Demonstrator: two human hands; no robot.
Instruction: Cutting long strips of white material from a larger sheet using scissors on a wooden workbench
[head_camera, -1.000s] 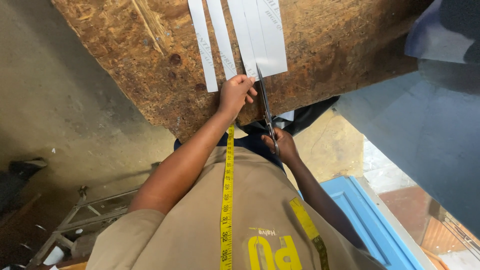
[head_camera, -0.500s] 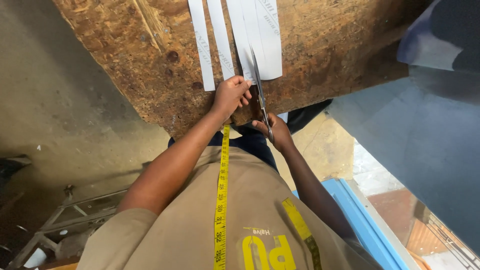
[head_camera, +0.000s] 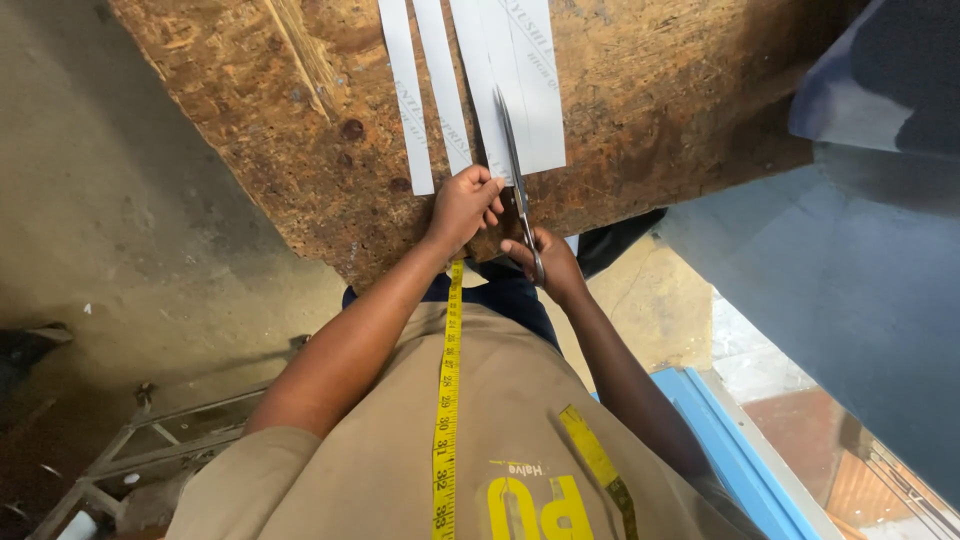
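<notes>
1. While the camera looks straight down the person's chest, a rough brown chipboard table (head_camera: 650, 90) fills the top of the view and serves as the landmark for everything below.
2. To the left of the table lies a bare concrete floor (head_camera: 110, 230), with a metal frame (head_camera: 130, 450) at its lower edge.
3. On the table, toward its left half, lie two narrow white strips (head_camera: 405, 90), side by side and just apart.
4. Right of the strips, also on the table, lies a wider white sheet (head_camera: 535, 90) that reaches the table's near edge.
5. At that near edge the left hand (head_camera: 462, 205) presses down on the sheet's end, fingers curled and closed against it.
6. Just right of it, the right hand (head_camera: 545, 262) is closed around the handles of the scissors (head_camera: 512, 150), whose blades point away across the table and lie along the sheet.
7. Below the table, a yellow tape measure (head_camera: 447, 400) hangs over a tan shirt (head_camera: 400, 470).
8. Right of the table lies pale blue-grey cloth (head_camera: 830, 290).
</notes>
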